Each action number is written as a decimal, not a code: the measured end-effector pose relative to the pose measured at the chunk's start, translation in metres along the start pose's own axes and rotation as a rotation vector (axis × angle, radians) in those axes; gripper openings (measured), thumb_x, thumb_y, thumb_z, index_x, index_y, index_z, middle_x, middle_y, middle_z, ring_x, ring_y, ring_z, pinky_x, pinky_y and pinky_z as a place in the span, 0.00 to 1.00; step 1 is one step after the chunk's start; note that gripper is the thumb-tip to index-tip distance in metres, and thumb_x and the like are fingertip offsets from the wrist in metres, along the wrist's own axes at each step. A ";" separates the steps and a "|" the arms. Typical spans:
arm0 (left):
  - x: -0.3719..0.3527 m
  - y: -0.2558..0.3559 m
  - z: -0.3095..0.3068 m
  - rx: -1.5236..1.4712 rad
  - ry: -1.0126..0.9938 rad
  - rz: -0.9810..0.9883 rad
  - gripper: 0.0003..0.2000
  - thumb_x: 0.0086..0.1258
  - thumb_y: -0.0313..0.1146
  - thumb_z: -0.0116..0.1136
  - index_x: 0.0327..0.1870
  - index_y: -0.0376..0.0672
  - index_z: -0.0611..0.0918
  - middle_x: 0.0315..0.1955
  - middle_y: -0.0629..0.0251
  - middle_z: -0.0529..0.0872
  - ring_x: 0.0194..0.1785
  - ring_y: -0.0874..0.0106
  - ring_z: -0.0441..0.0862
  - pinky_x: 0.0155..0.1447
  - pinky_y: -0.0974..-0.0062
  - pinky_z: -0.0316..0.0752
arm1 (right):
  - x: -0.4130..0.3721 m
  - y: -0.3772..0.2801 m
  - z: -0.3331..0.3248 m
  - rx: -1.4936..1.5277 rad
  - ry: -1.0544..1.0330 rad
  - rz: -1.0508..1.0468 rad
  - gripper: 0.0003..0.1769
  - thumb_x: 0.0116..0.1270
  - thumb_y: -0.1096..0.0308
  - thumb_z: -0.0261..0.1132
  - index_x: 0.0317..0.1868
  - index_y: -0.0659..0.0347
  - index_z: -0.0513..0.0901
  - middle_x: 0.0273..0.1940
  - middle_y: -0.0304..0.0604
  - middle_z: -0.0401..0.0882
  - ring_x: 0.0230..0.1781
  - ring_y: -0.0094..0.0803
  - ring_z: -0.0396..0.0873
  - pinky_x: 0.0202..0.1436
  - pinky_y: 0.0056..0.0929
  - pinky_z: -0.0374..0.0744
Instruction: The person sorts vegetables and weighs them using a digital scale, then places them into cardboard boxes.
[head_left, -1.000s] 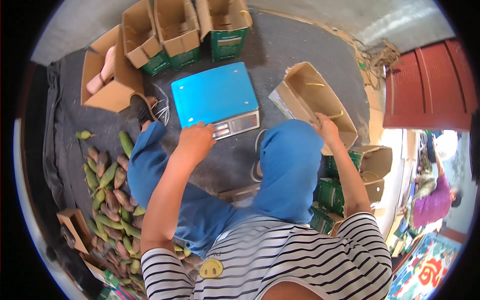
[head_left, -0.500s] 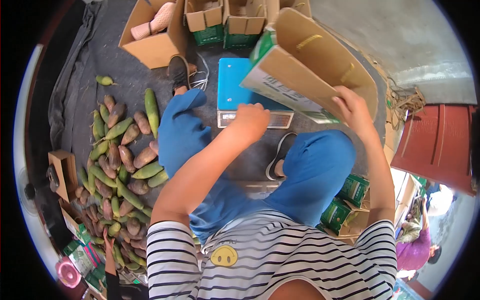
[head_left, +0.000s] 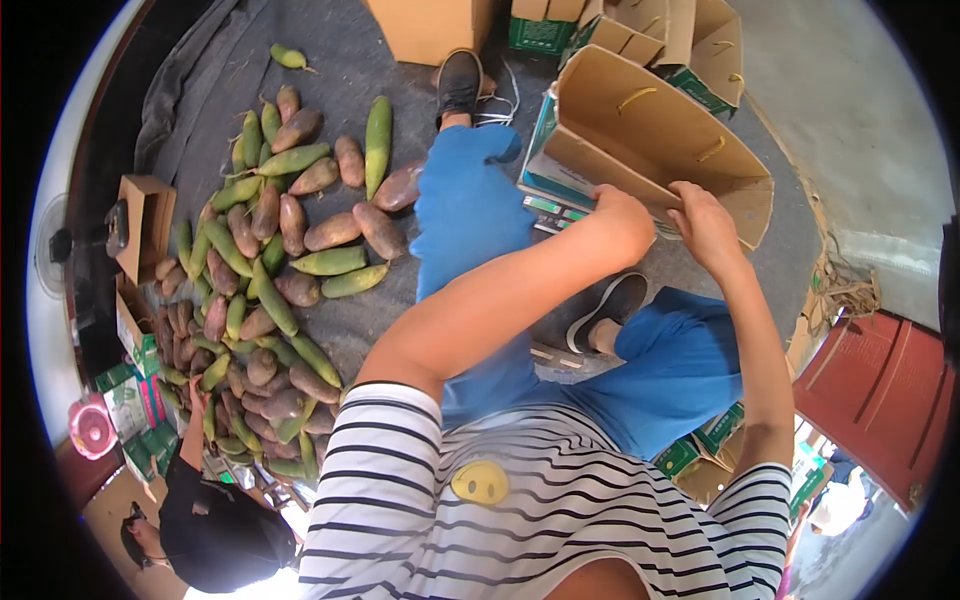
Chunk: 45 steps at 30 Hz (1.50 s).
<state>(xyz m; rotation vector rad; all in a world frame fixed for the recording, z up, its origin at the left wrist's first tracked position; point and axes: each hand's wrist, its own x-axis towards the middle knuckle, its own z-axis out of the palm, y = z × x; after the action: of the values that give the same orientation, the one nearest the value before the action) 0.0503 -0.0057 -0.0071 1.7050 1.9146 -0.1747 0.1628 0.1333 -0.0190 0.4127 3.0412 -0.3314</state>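
Observation:
A tall cardboard carton (head_left: 650, 115) with yellow cord handles and an open top stands over the digital scale (head_left: 548, 212), whose small display glows green. Little of the scale's blue plate shows beside it. My right hand (head_left: 714, 228) is closed on the carton's near wall, thumb and fingers at its upper edge. Against the lower front of that wall is my left hand (head_left: 622, 225), fingers curled; whether it grips anything is hidden. Both hands are close together between my knees and the carton.
Green and reddish-brown long vegetables (head_left: 265, 270) lie heaped on the dark ground sheet (head_left: 350, 80) to my left. More cartons (head_left: 700, 50) stand beyond the scale. A black-capped person (head_left: 215, 530) reaches into the pile. Green boxes (head_left: 690, 455) sit behind my right knee.
The carton has come down from a tilted position onto the scale, with my right hand still on it. My left hand has moved from the scale's front to the carton. The view has shifted leftward.

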 end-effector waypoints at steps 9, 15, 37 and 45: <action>-0.081 -0.060 -0.017 -0.505 1.323 -0.161 0.14 0.65 0.40 0.59 0.44 0.39 0.81 0.37 0.56 0.85 0.41 0.61 0.84 0.45 0.66 0.78 | 0.011 0.009 -0.003 0.066 -0.207 0.072 0.09 0.66 0.70 0.58 0.45 0.61 0.70 0.39 0.60 0.79 0.43 0.58 0.77 0.43 0.49 0.73; -0.167 -0.152 0.172 -0.606 1.013 -0.785 0.12 0.66 0.32 0.57 0.47 0.38 0.79 0.42 0.51 0.83 0.44 0.56 0.82 0.47 0.66 0.75 | 0.012 0.011 -0.002 0.041 -0.148 -0.017 0.11 0.67 0.71 0.58 0.48 0.61 0.71 0.40 0.61 0.78 0.44 0.58 0.76 0.43 0.49 0.73; -0.392 -0.271 0.504 -1.372 0.999 -1.946 0.51 0.54 0.47 0.72 0.74 0.38 0.52 0.64 0.49 0.69 0.63 0.56 0.70 0.61 0.56 0.68 | 0.011 -0.005 0.001 0.106 -0.228 0.137 0.10 0.72 0.69 0.54 0.52 0.60 0.71 0.41 0.57 0.78 0.43 0.52 0.77 0.47 0.38 0.74; -0.375 -0.291 0.519 -1.476 0.917 -2.037 0.35 0.51 0.47 0.75 0.53 0.32 0.74 0.44 0.58 0.80 0.40 0.63 0.78 0.38 0.63 0.74 | 0.013 -0.008 0.000 0.100 -0.219 0.147 0.11 0.72 0.69 0.54 0.52 0.60 0.71 0.41 0.57 0.78 0.44 0.52 0.78 0.47 0.39 0.74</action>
<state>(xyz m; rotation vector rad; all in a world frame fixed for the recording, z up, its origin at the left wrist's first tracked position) -0.0474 -0.6208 -0.3337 -1.4976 2.2346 1.0869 0.1481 0.1288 -0.0185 0.5625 2.7713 -0.4862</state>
